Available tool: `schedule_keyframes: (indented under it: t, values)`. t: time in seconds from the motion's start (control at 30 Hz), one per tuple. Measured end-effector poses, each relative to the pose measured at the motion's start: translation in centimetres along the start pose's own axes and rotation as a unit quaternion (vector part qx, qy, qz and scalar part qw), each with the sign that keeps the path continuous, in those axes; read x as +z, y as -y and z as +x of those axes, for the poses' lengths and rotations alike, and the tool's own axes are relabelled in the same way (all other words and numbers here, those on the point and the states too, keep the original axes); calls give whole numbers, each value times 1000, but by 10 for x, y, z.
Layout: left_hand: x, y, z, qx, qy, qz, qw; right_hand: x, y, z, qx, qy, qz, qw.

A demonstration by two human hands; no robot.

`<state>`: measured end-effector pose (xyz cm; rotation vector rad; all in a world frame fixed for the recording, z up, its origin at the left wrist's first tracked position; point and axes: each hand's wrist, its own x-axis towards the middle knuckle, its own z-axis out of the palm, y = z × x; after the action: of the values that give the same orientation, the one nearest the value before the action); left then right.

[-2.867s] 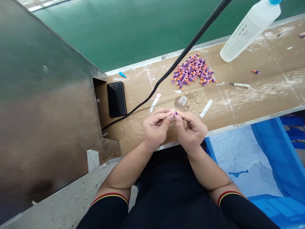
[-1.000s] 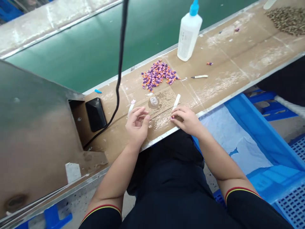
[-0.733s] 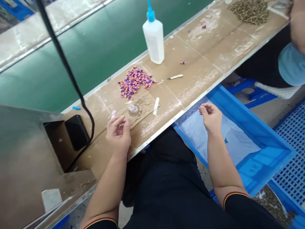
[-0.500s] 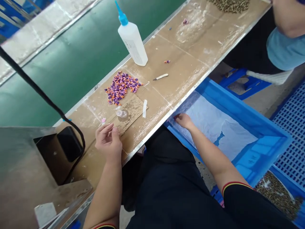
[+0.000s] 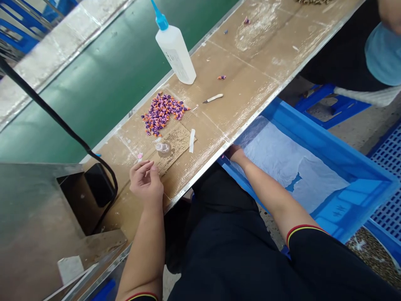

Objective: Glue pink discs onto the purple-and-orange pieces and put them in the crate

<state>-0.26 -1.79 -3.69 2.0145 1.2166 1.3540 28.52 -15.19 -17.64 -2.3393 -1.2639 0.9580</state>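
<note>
My left hand [image 5: 145, 179] is held over the table by the near corner of a cardboard piece [image 5: 180, 140], its fingers curled and the thumb pressed to the index finger. Whatever may be in that pinch is too small to make out. On the cardboard sits a small clear cup [image 5: 163, 147], and a white strip [image 5: 192, 140] lies across its right edge. Beyond it is a pile of small purple and orange pieces [image 5: 161, 113]. My right hand [image 5: 235, 153] reaches into the near left corner of a blue crate [image 5: 354, 167]; the table edge hides its fingers.
A white bottle with a blue nozzle [image 5: 178, 54] stands at the table's far edge. A small knife [image 5: 213, 98] and a loose purple-orange piece [image 5: 222, 77] lie nearby. White sheets [image 5: 269, 146] line the crate. A black cable [image 5: 62, 117] crosses at left; another person [image 5: 384, 56] sits at right.
My right hand has moved slightly left and farther beneath the table edge, hiding its fingers and the small dark red piece seen at them earlier. My left hand keeps its pinch. The view has shifted slightly.
</note>
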Motion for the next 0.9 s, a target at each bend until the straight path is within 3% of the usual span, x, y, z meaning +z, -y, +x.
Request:
schedule_keyframes:
  t: [0.23, 0.53, 0.9]
  values:
    - [0, 1, -1, 9, 8, -21, 1000, 0, 5, -2, 12, -22, -15, 1000]
    - [-1, 1, -1, 5, 18, -18, 1000, -2, 10, 0, -6, 18, -33, 999]
    - [-2, -2, -1, 7, 12, -18, 1000, 12, 2, 11, -41, 12, -65, 997]
